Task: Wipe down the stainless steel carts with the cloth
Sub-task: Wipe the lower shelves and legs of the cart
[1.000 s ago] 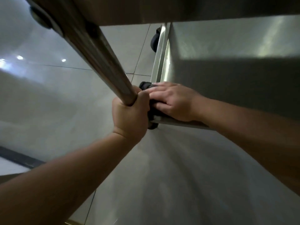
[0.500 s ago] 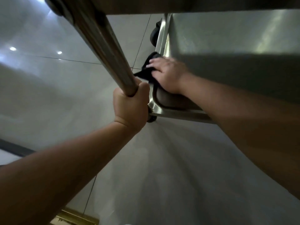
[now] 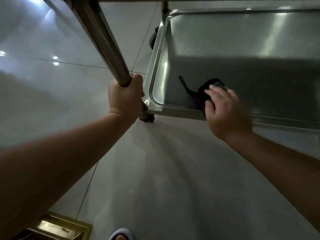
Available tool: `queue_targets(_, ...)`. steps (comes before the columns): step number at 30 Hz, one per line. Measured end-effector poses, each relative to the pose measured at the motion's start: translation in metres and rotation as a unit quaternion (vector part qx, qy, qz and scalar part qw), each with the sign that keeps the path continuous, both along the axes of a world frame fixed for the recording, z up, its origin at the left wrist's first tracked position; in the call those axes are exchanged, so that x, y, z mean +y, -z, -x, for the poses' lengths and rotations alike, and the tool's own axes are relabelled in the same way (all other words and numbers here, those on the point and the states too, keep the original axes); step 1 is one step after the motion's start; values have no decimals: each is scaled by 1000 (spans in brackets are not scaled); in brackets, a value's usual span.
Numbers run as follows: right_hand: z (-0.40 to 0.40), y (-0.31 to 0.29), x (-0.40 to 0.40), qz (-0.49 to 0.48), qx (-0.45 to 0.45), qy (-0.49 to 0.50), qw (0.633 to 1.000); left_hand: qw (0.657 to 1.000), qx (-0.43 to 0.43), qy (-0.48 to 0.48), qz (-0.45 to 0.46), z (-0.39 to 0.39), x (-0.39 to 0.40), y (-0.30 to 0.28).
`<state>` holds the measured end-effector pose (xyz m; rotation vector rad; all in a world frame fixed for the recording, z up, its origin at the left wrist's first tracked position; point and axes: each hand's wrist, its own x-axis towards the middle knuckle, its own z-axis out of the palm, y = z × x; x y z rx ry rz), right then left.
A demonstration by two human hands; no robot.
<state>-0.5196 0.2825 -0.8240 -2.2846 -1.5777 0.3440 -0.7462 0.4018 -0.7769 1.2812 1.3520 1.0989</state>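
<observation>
Right hand (image 3: 226, 113) presses a dark crumpled cloth (image 3: 199, 96) onto the lower shelf of the stainless steel cart (image 3: 242, 42), near its front left corner.

We see our right fingers laid nearly straight over the cloth, pinning it flat against the brushed metal, with a thin tail of fabric trailing up and left toward the shelf's raised, rounded rim. Our left hand (image 3: 125, 99) is clamped in a fist around the slanted round steel upright post (image 3: 103, 42), steadying the cart. The shelf's long axis runs off to our right, so most of the unwiped tray lies right of and beyond the cloth; we judge the coming stroke belongs to the right hand, sweeping that way. Steel looks smooth and streaky with reflections; the cloth looks soft and limp. Pale glossy floor tiles (image 3: 52, 84) lie below.
</observation>
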Motion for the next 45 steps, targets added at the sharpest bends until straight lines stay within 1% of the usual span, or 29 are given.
queue_targets(1,7,0,1,2,-6,17,1000,1000,3,-9,5,-1,-2,-2)
queue_targets(2,17,-1,6,8,-9,10,1000,1000,7,-16,9,-2,-3,-3)
queue_targets(6,63,-6,41,52,1,-120,991,999,20,-22,31,-3,-8,-10)
queue_targets(9,70,-7,50,71,4,-154,985,997,36,-29,63,0,-10,-10)
queue_targets(11,51,-7,41,68,3,-159,985,991,88,-36,93,5,-14,-7)
queue_targets(13,18,-5,22,52,-2,-135,989,979,174,-21,106,11,-22,1)
queue_targets(15,-20,-1,-3,31,0,-83,996,954,260,-6,148,16,-35,14)
queue_targets(17,-65,3,-33,11,-6,-11,1000,914,314,16,255,14,-54,26)
queue_targets(18,-88,5,-47,2,-15,21,1000,887,332,54,316,11,-64,30)
queue_targets(19,-112,8,-59,-6,-24,49,998,859,342,112,364,5,-73,31)
queue_targets(20,-134,10,-70,-9,-28,79,996,834,354,178,384,-4,-81,30)
queue_targets(21,-153,10,-78,-4,-27,114,993,816,371,242,372,-15,-88,29)
queue_targets(22,-168,10,-84,7,-21,148,989,802,396,295,336,-29,-93,26)
queue_targets(23,-177,9,-85,22,-16,176,984,791,429,336,278,-45,-97,22)
queue_targets(25,-176,7,-80,52,-13,208,977,772,494,376,138,-79,-104,10)
queue_targets(26,-167,5,-75,62,-10,207,976,773,503,379,79,-96,-106,2)
queue_targets(27,-156,4,-70,66,-6,184,981,781,496,378,32,-112,-107,-6)
queue_targets(28,-142,3,-64,65,-3,136,989,793,482,372,-7,-125,-108,-11)
queue_targets(30,-113,1,-54,58,-2,2,998,824,449,338,-71,-149,-106,-18)
queue_targets(32,-95,-2,-46,46,-2,-93,995,854,416,294,-108,-166,-102,-21)
queue_targets(33,-92,-3,-44,45,3,-112,993,857,411,285,-128,-172,-100,-21)
queue_targets(36,-100,-7,-46,45,23,-125,991,829,430,303,-190,-183,-99,-14)
queue_targets(38,-119,-8,-58,44,18,-125,991,820,438,313,-196,-191,-98,-5)
queue_targets(39,-133,-9,-68,41,12,-121,992,811,450,322,-191,-196,-97,1)
queue_targets(42,-188,-9,-111,19,-14,-97,995,769,497,358,-184,-210,-98,22)
queue_targets(43,-209,-8,-127,12,-25,-82,996,760,502,366,-190,-214,-100,30)
queue_targets(45,-254,-6,-158,21,-35,-44,998,756,501,368,-205,-222,-106,41)
